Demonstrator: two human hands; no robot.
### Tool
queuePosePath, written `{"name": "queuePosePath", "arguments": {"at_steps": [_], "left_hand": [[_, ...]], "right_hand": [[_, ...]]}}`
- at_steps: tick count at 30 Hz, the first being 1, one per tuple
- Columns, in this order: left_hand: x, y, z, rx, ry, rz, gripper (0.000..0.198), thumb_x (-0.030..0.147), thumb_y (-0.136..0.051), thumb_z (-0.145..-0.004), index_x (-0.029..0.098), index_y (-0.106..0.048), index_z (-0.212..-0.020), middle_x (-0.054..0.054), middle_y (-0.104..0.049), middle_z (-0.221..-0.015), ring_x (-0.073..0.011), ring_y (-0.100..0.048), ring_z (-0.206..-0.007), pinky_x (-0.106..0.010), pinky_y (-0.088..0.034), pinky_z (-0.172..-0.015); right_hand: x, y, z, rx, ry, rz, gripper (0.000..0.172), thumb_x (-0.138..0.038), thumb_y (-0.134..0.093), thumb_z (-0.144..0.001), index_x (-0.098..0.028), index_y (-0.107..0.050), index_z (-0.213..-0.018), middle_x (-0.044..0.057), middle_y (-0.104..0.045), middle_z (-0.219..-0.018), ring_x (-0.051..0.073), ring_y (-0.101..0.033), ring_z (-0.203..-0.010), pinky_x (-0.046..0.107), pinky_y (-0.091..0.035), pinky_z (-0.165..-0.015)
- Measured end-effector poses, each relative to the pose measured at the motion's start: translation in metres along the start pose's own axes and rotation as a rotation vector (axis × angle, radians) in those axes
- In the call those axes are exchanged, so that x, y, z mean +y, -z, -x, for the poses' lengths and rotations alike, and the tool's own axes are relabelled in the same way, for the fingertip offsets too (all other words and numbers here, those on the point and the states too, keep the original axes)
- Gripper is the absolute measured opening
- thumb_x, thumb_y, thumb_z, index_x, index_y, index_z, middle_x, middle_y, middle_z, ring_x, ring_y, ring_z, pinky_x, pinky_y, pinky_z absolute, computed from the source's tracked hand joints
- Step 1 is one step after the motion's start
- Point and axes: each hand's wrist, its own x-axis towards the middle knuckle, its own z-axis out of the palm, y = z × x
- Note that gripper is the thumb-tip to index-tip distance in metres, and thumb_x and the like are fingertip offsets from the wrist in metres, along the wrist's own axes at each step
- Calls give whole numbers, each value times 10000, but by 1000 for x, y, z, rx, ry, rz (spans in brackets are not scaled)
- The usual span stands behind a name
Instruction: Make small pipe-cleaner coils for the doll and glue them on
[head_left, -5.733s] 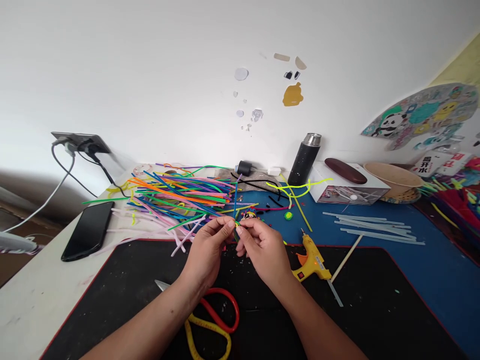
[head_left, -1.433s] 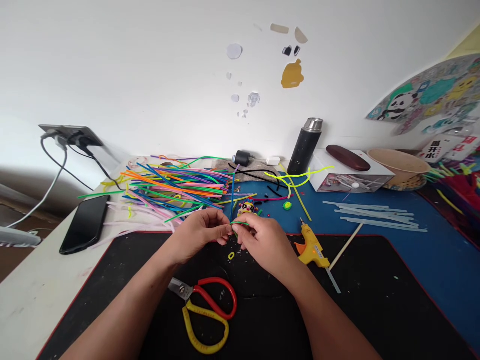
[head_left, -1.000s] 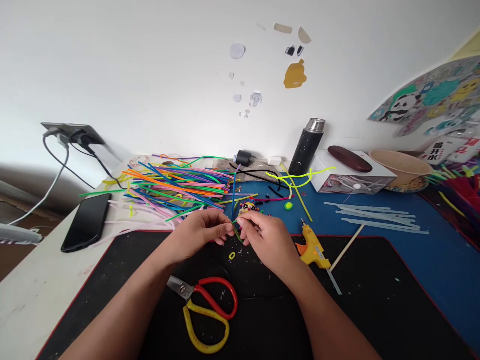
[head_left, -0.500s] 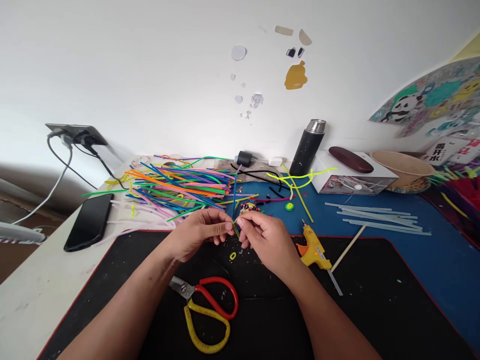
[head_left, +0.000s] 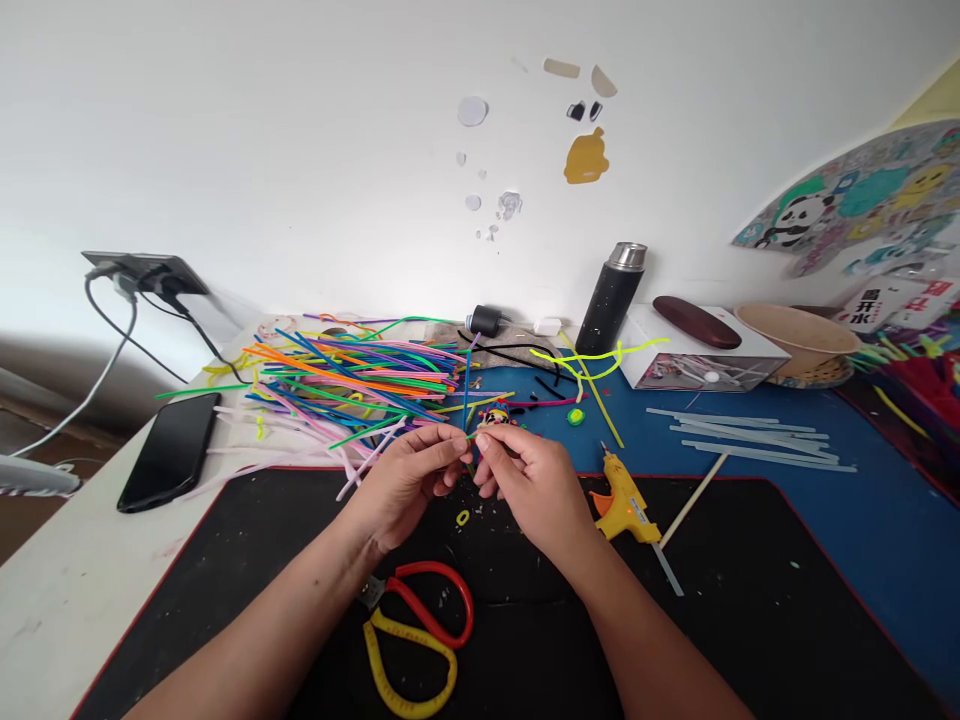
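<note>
Between my two hands, above the black mat [head_left: 300,560], is a short green pipe cleaner [head_left: 471,438]. My left hand [head_left: 412,465] pinches it between thumb and forefinger. From the other side my right hand [head_left: 529,475] pinches it as well, and the fingertips hide most of it. Just behind the hands stands a small colourful figure [head_left: 495,412], partly covered. A little yellow ring [head_left: 462,518] lies on the mat below them. Scissors with one red and one yellow handle [head_left: 450,665] rest nearer to me, their blades behind my left wrist.
Many coloured pipe cleaners [head_left: 360,375] are heaped at the back left, beside a phone [head_left: 171,452]. Right of my hands lies a yellow glue gun [head_left: 626,505]; glue sticks [head_left: 757,440] are beyond. A black flask [head_left: 611,300], a white box [head_left: 652,365] and a bowl [head_left: 799,330] line the wall.
My left hand has tilted, with its wrist now lower and over the scissor blades. The green pipe cleaner is turned and shows less between the fingertips. The view has shifted slightly.
</note>
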Motion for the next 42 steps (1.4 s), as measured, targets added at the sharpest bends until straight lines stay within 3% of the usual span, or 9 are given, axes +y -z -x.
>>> {"name": "queuePosePath", "arguments": {"at_steps": [7,16,22,31,37,42], "left_hand": [[-2,-4,0,67,-45,-49,358,414,-989,-637,165,-765,-766,29,-577,-578,-75,-443,-519,-192,-290,-473],[-1,-2,1,97,-64,-72,369,425,-981,-636,163,-747,-750,25,-585,-576,-81,-465,-513,-191,-314,-467],[0,-1,1,96,-72,-52,351,410,-967,-661,164,-733,-748,23,-584,-577,-80,-457,-509,-191,-315,-468],[-2,-3,0,78,-67,-67,367,442,-954,-676,160,-731,-745,21,-579,-586,-86,-461,-522,-203,-318,-482],[14,8,0,48,-107,-320,432,588,-862,-759,177,-747,-828,-11,-664,-718,-116,-492,-559,-235,-360,-521],[17,16,4,-138,-158,-953,177,396,-807,-826,222,-781,-808,-8,-699,-707,-187,-575,-641,-268,-377,-583]], "right_hand": [[-1,-1,1,36,132,285,300,-332,-510,-1076,-230,-751,-929,-5,-704,-619,177,-678,-572,287,-461,-606],[1,-2,1,46,85,195,255,-336,-566,-1037,-226,-781,-1120,33,-776,-780,190,-728,-626,282,-534,-595],[1,1,1,134,107,192,226,-337,-585,-1029,-225,-775,-1078,57,-814,-887,189,-745,-658,280,-561,-609],[2,-5,2,84,104,273,176,-319,-565,-1029,-231,-715,-1005,23,-760,-707,195,-739,-618,272,-526,-579],[0,1,-1,83,-8,98,171,-364,-602,-1011,-228,-697,-969,24,-754,-732,190,-733,-605,286,-555,-588],[-3,2,-2,81,-52,-54,210,-408,-636,-996,-213,-691,-939,13,-726,-708,167,-707,-575,267,-539,-556]]}}
